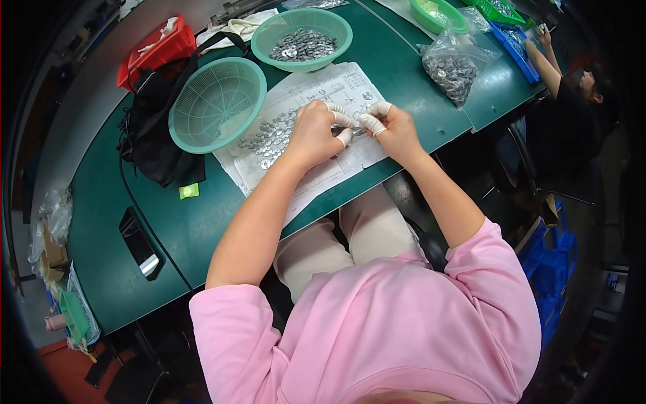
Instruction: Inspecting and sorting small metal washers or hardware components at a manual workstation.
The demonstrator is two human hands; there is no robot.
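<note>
Both hands meet over a printed paper sheet (306,180) on the green table, white finger cots on several fingertips. My left hand (315,135) is curled, thumb and fingers closing around small shiny metal discs. Opposite it, my right hand (398,135) pinches at a small metal disc (357,118) between the two hands; fingertips partly cover the piece. Many loose metal discs (269,138) lie spread on the sheet left of my left hand. A few more discs (367,96) rest just beyond the fingertips.
A pale green basket (178,111) stands left of the sheet, another basket (343,34) holding metal parts behind it. A bag of metal parts (452,71) lies right. A black bag (151,135), red bin (156,54) and phone (140,246) are left. A co-worker (562,128) sits far right.
</note>
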